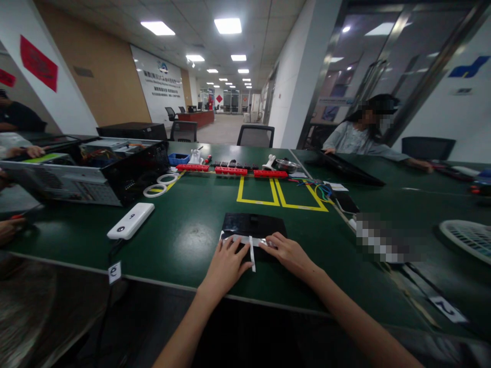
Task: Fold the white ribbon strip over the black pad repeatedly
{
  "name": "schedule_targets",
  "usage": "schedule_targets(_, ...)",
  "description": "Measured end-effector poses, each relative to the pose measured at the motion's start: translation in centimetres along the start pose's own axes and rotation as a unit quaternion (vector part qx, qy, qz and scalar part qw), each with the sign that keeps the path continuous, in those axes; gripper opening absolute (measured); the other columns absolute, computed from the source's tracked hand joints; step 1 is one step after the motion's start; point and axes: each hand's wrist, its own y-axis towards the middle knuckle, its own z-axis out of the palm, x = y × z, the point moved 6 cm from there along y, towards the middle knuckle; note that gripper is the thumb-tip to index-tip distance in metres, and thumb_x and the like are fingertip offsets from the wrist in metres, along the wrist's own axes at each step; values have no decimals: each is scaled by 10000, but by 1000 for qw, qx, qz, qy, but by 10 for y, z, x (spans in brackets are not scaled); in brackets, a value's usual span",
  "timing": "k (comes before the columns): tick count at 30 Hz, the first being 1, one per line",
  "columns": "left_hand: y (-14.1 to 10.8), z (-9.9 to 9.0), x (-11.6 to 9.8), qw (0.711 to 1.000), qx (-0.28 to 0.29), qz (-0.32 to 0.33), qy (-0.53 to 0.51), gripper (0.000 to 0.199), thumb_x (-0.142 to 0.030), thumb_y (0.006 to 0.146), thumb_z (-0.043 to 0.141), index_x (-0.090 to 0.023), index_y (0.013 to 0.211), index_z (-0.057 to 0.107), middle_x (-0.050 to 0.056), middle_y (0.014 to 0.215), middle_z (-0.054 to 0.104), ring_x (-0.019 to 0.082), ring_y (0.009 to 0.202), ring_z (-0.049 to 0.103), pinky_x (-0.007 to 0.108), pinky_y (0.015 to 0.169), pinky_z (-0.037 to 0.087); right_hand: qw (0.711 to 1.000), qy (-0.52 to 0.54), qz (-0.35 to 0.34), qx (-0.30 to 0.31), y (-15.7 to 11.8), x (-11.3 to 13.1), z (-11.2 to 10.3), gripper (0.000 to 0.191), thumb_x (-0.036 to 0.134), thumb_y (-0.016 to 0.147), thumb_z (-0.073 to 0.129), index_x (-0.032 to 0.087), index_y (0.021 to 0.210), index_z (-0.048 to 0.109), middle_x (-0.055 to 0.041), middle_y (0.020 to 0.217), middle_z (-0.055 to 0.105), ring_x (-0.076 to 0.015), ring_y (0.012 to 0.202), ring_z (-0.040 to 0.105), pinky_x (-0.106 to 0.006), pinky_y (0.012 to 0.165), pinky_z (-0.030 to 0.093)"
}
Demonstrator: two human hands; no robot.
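A glossy black panel lies on the green table in front of me. A white tape strip runs across it from side to side, and a narrow white strip crosses that and hangs toward me. My left hand rests on the panel's left part, its fingers spread over the tape beside the narrow strip. At the right end of the tape lies my right hand, fingers outstretched and slightly bent, touching the panel. The hands cover part of the panel's near side.
An opened computer case stands at left, near a white power strip and tape rolls. Red bins line the far side behind yellow markings. Cables and a white racket-like grid lie right. Other people sit at both sides.
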Motion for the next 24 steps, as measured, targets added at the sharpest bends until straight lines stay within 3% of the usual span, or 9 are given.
schedule_targets(11,-4,-1,-6,1000,0,-27,3,508,-458,823,601,-248,1279,521,102,1270,555,316,1158,468,461,948,397,1000,-9,-2,3,0,5,-1,315,91,884,430,179,1141,590,-97,979,606,-185,862,519,-285,695,502)
schedule_targets(17,-6,3,-11,1000,4,-23,16,575,-546,804,569,-277,1306,494,124,1285,515,349,1183,443,533,956,374,1000,-4,-5,10,0,8,1,323,102,872,452,166,1154,594,-108,1012,618,-199,903,528,-317,752,508)
schedule_targets(21,-8,9,-13,999,-4,-26,22,600,-559,807,554,-269,1326,475,151,1319,481,386,1221,412,583,966,344,995,88,29,40,-5,2,3,388,86,840,451,175,1191,589,-119,1087,624,-207,987,550,-361,829,505)
schedule_targets(24,-11,14,-15,999,-10,-30,19,618,-556,812,549,-262,1347,453,171,1357,450,412,1247,383,609,961,337,975,195,71,84,-16,-8,6,460,119,855,422,229,1291,516,-89,1237,592,-210,1147,521,-480,1012,383)
